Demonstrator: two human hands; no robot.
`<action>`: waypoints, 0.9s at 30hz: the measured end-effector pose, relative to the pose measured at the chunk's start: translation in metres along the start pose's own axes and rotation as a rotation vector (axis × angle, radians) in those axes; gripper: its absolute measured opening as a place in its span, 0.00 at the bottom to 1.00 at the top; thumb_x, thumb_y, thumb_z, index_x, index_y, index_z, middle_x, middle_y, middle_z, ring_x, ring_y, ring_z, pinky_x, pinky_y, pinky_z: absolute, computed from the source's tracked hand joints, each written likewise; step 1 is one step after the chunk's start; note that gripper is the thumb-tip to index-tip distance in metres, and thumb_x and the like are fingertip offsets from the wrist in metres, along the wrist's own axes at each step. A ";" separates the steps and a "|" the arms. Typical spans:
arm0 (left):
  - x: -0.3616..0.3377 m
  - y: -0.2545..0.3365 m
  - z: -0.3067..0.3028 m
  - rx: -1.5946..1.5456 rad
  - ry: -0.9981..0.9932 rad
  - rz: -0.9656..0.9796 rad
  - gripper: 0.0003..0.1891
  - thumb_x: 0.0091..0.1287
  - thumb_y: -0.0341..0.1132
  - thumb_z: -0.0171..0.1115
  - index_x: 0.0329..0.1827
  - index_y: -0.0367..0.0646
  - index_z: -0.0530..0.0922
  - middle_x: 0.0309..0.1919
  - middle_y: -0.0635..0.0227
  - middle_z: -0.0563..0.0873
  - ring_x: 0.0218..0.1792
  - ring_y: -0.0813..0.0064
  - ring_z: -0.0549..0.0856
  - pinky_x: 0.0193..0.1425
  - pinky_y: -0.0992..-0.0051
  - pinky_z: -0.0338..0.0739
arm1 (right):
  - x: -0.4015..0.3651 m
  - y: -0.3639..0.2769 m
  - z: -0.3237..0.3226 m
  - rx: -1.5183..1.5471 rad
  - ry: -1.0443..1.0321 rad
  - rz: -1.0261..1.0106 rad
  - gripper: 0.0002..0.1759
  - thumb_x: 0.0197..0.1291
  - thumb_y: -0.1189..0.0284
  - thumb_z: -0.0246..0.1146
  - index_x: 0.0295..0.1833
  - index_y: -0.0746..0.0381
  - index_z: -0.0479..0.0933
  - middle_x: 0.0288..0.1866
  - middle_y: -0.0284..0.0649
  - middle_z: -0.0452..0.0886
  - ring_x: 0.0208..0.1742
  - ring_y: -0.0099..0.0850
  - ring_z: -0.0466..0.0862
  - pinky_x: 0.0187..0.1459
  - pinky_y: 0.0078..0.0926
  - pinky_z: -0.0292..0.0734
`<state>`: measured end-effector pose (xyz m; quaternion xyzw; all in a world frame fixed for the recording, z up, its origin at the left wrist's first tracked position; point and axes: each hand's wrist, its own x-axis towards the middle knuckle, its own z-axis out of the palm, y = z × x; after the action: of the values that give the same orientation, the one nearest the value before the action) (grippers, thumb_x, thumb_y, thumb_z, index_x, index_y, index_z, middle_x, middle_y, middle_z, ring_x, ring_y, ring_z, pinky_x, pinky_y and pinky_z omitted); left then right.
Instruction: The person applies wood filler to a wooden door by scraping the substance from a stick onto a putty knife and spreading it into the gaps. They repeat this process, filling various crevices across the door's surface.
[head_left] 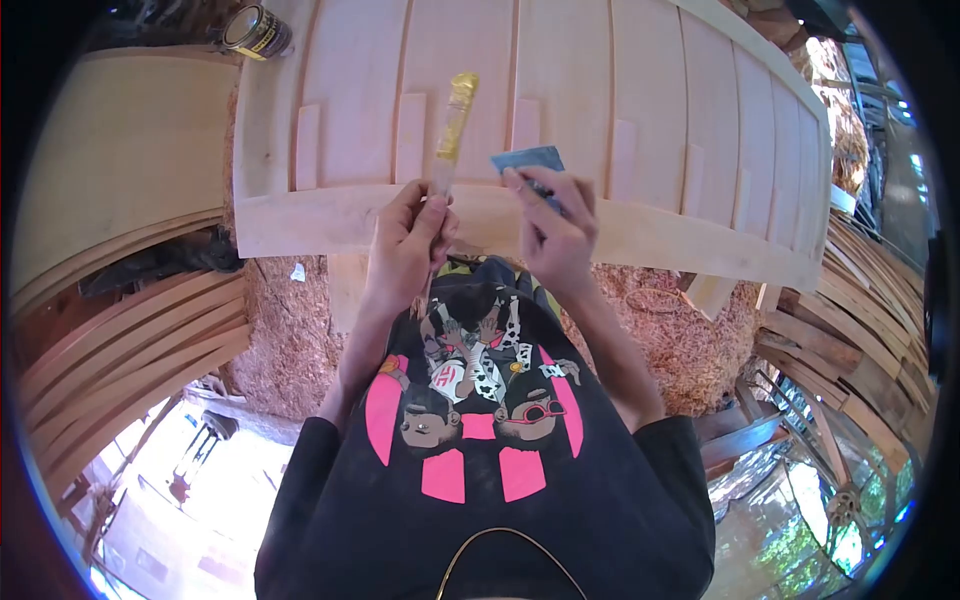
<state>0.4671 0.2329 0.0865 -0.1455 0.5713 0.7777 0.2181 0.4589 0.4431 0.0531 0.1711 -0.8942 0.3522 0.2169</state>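
Observation:
My left hand (408, 243) grips the handle of a brush (452, 125) whose tip is coated in yellowish glue and points away from me over a pale wooden slatted panel (560, 90). My right hand (548, 222) pinches a small blue-grey piece, like sandpaper or a card (528, 160), just to the right of the brush. Both hands hover close together above the panel's near rail (300, 225). My black printed shirt fills the lower middle of the view.
A round tin can (255, 30) stands at the panel's far left corner. Curved wooden strips are stacked at the left (120, 330) and at the right (860, 330). Wood shavings (290, 340) cover the ground under the panel.

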 end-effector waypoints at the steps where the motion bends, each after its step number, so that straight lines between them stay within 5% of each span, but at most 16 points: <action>1: 0.003 -0.002 -0.001 0.001 -0.007 -0.006 0.09 0.85 0.38 0.53 0.53 0.41 0.75 0.28 0.76 0.76 0.21 0.91 0.68 0.22 0.87 0.62 | 0.015 -0.015 -0.011 0.050 -0.017 0.075 0.29 0.51 0.86 0.65 0.60 0.57 0.89 0.53 0.35 0.88 0.47 0.38 0.81 0.50 0.36 0.81; 6: 0.015 -0.005 0.008 0.509 0.071 0.209 0.10 0.84 0.34 0.54 0.54 0.36 0.78 0.27 0.74 0.80 0.23 0.87 0.73 0.27 0.80 0.67 | 0.042 -0.043 -0.038 0.054 -0.108 0.180 0.26 0.53 0.86 0.65 0.58 0.59 0.88 0.54 0.35 0.88 0.49 0.40 0.83 0.49 0.37 0.82; 10: 0.018 -0.007 0.009 0.589 0.052 0.257 0.09 0.83 0.32 0.55 0.53 0.36 0.79 0.26 0.72 0.81 0.26 0.85 0.77 0.30 0.77 0.69 | 0.038 -0.057 -0.038 -0.035 -0.172 0.228 0.26 0.55 0.84 0.64 0.60 0.59 0.87 0.55 0.35 0.87 0.50 0.41 0.84 0.49 0.39 0.83; 12: 0.023 -0.010 0.009 0.617 -0.018 0.240 0.09 0.81 0.31 0.56 0.55 0.36 0.78 0.26 0.62 0.84 0.27 0.69 0.85 0.35 0.67 0.76 | 0.035 -0.061 -0.033 -0.082 -0.189 0.264 0.25 0.56 0.83 0.64 0.60 0.59 0.87 0.56 0.35 0.87 0.50 0.42 0.84 0.49 0.39 0.84; 17: 0.031 -0.014 0.006 0.692 -0.028 0.274 0.09 0.81 0.32 0.55 0.54 0.37 0.78 0.26 0.60 0.85 0.28 0.66 0.85 0.36 0.65 0.77 | 0.025 -0.052 -0.028 -0.143 -0.226 0.373 0.25 0.57 0.82 0.63 0.61 0.59 0.87 0.55 0.37 0.87 0.53 0.44 0.84 0.51 0.39 0.84; 20: 0.035 -0.010 0.004 0.667 -0.020 0.236 0.09 0.81 0.33 0.55 0.53 0.37 0.79 0.26 0.62 0.85 0.28 0.69 0.84 0.35 0.67 0.76 | 0.008 -0.018 -0.037 0.225 -0.239 0.506 0.27 0.58 0.83 0.62 0.64 0.62 0.85 0.55 0.40 0.89 0.54 0.41 0.87 0.53 0.35 0.85; 22: 0.037 -0.013 -0.006 0.534 -0.006 0.210 0.09 0.81 0.33 0.55 0.54 0.37 0.79 0.26 0.66 0.84 0.27 0.76 0.82 0.33 0.71 0.74 | -0.005 0.003 -0.048 0.864 -0.175 1.122 0.27 0.55 0.86 0.58 0.62 0.70 0.85 0.56 0.49 0.89 0.54 0.38 0.90 0.59 0.34 0.85; 23: 0.038 -0.017 -0.013 0.506 -0.004 0.204 0.09 0.82 0.32 0.55 0.54 0.36 0.79 0.25 0.70 0.82 0.26 0.83 0.78 0.31 0.75 0.71 | -0.020 0.022 -0.048 1.157 0.025 1.149 0.27 0.55 0.85 0.62 0.63 0.74 0.82 0.55 0.51 0.89 0.53 0.39 0.91 0.61 0.37 0.87; 27: 0.032 -0.023 -0.047 0.479 0.067 0.180 0.10 0.83 0.32 0.55 0.54 0.34 0.79 0.25 0.73 0.80 0.24 0.87 0.73 0.27 0.79 0.66 | -0.045 0.077 -0.075 1.214 0.238 1.079 0.24 0.60 0.86 0.64 0.64 0.74 0.81 0.54 0.50 0.89 0.53 0.37 0.91 0.60 0.37 0.89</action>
<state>0.4502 0.1995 0.0385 -0.0639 0.7567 0.6314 0.1571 0.4821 0.5563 0.0364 -0.2337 -0.4783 0.8463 -0.0191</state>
